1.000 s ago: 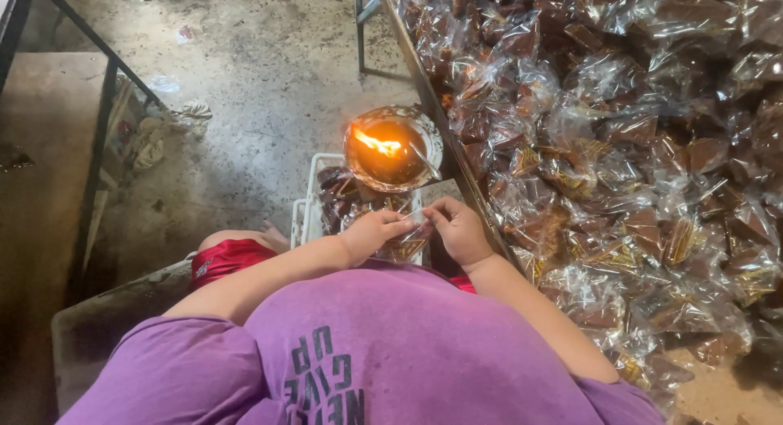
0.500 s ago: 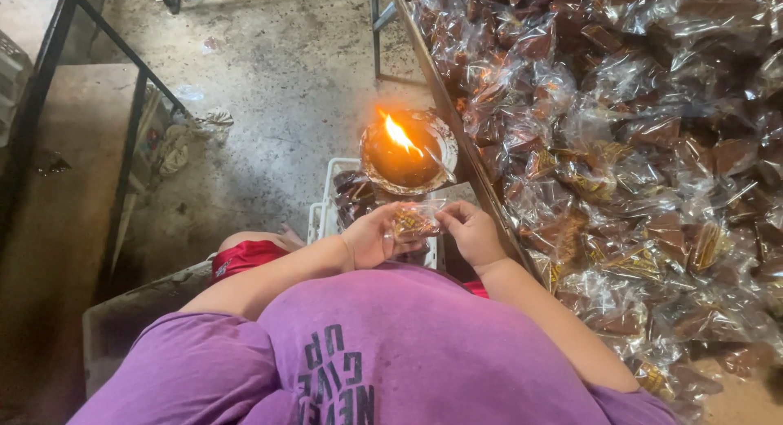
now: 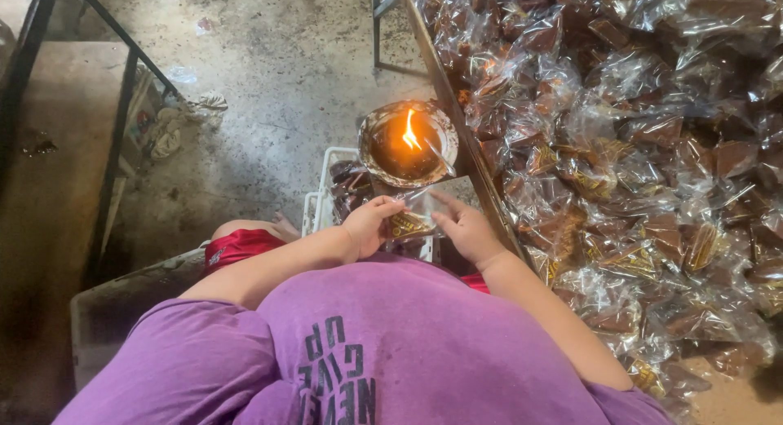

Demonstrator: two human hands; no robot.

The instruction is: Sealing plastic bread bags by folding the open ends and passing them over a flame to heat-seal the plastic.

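Both hands pinch one clear snack packet (image 3: 412, 221): left hand (image 3: 369, 227) at its nine o'clock end, right hand (image 3: 465, 229) at three. The packet's long axis runs nine-to-three (slightly tilted), with the flame bowl (image 3: 405, 141) at twelve.

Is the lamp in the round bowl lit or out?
Lit. A bright orange flame burns in the bowl, just beyond the hands.

Since a second ago both hands – left hand (image 3: 369, 226) and right hand (image 3: 466, 227) – have drifted slightly apart, the clear packet (image 3: 410, 220) stretched between them, and the flame (image 3: 409, 131) at frame centre now stands upright – earlier it leaned sideways.
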